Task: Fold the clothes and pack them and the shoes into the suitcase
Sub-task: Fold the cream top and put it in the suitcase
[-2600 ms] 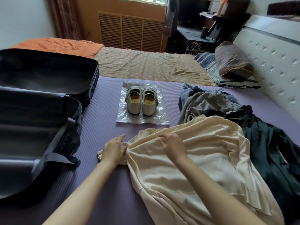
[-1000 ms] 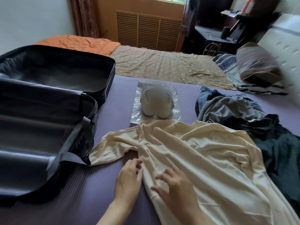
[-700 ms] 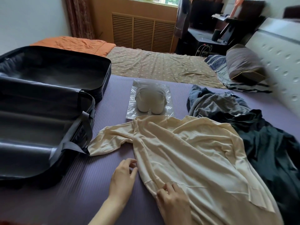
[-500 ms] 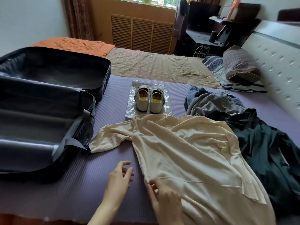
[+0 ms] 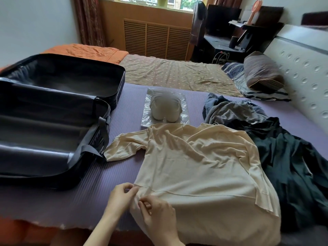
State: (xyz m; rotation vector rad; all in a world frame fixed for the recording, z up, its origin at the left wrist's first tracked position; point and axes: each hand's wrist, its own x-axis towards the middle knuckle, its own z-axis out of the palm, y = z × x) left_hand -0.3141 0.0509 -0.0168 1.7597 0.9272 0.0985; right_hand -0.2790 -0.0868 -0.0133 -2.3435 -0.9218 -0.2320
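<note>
A cream shirt (image 5: pixel 198 166) lies spread on the purple mat, one sleeve reaching left toward the suitcase. My left hand (image 5: pixel 120 197) pinches the shirt's near left hem corner. Right beside it, my right hand (image 5: pixel 158 215) pinches the same hem edge. A pair of white shoes (image 5: pixel 166 110) sits on a clear plastic sheet beyond the shirt, blurred. The black suitcase (image 5: pixel 53 121) lies open on the left, nothing visible inside. A pile of grey and dark clothes (image 5: pixel 276 139) lies to the right of the shirt.
The purple mat (image 5: pixel 127 107) covers the near bed, its front edge just below my hands. A white padded headboard (image 5: pixel 301 68) runs along the right, with a striped bolster pillow (image 5: pixel 262 71) beside it. An orange blanket (image 5: pixel 88 51) lies behind the suitcase.
The shirt was spread flatter and its left sleeve laid out. Both hands slid from the collar area down its left side to the hem corner, which they now pinch.
</note>
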